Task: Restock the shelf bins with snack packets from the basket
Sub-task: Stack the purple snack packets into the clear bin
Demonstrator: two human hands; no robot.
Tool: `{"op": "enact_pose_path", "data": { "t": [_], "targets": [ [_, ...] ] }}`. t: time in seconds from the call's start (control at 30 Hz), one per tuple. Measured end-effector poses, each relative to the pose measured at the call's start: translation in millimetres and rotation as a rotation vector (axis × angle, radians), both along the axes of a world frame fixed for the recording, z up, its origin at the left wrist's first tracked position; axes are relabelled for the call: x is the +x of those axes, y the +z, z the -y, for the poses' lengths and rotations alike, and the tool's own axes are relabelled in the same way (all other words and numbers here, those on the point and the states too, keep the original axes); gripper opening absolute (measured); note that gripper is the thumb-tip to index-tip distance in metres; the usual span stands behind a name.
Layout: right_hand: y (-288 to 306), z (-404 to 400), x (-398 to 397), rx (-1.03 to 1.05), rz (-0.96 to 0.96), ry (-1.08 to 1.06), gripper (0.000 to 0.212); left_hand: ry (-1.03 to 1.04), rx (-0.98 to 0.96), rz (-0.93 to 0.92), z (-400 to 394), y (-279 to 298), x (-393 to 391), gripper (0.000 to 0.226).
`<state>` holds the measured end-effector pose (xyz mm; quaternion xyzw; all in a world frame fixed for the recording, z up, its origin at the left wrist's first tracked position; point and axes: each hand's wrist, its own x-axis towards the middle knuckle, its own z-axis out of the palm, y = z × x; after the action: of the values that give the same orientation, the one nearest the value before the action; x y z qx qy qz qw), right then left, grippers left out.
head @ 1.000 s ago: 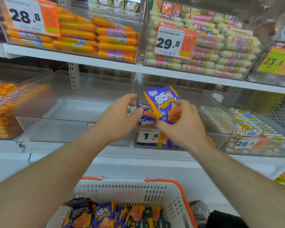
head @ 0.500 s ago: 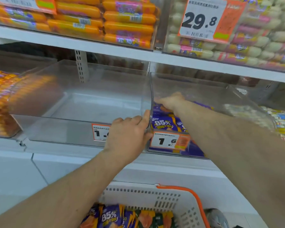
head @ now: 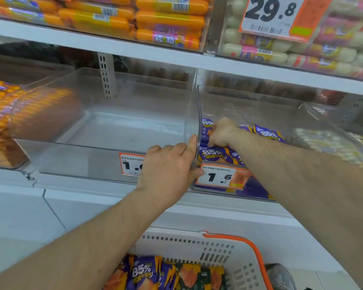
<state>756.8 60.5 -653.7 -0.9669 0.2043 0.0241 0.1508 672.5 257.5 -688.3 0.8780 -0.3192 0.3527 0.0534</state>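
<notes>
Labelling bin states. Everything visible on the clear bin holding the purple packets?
The bin is clear plastic, open-topped, with tall side walls and a low front, on the lower shelf. A white-and-orange 1.6 price tag is on its front. Purple packets cover its floor, well below the rim. The left hand grips its front-left corner; the right hand reaches inside, on the packets.
</notes>
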Motion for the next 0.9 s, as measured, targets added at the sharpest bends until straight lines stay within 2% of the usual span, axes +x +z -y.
{"op": "enact_pose_path", "data": {
  "t": [0.17,0.27,0.33,0.4,0.47,0.53,0.57,0.63,0.7,0.77,0.8,0.9],
  "targets": [
    [1,4,0,0.077,-0.013,0.005,0.038,0.038,0.022,-0.035,-1,0,-1,0.077],
    [5,0,-5,0.089,-0.052,0.022,0.040,0.033,0.088,-0.167,-3,9,-12,0.079],
    [13,-6,-14,0.103,-0.049,0.026,0.030,0.044,0.081,-0.240,-4,12,-15,0.078],
    [25,-17,-27,0.067,0.043,0.030,0.013,-0.004,0.035,-0.315,-9,18,-23,0.076],
    [33,-32,-48,-0.043,0.216,0.031,0.013,-0.101,-0.043,-0.210,-15,16,-31,0.060],
    [32,-50,-79,-0.234,0.509,0.079,0.022,-0.165,-0.002,-0.141,-24,12,-46,0.043],
    [28,-59,-97,-0.319,0.707,0.141,0.021,-0.174,0.089,-0.202,-30,13,-52,0.038],
    [12,-72,-131,-0.366,1.050,0.223,0.015,-0.129,0.331,-0.468,-44,10,-61,0.037],
    [-20,-82,-157,-0.301,1.184,0.231,0.012,-0.074,0.518,-0.718,-58,-1,-59,0.039],
    [-67,-92,-175,-0.129,1.092,0.211,0.012,-0.033,0.632,-0.924,-69,-18,-58,0.041],
    [-93,-99,-184,0.005,0.951,0.196,0.010,-0.021,0.671,-1.000,-73,-27,-57,0.038],
    [-166,-118,-205,0.366,0.273,0.079,0.010,-0.016,0.786,-1.178,-76,-51,-50,0.019]
  ]
}}
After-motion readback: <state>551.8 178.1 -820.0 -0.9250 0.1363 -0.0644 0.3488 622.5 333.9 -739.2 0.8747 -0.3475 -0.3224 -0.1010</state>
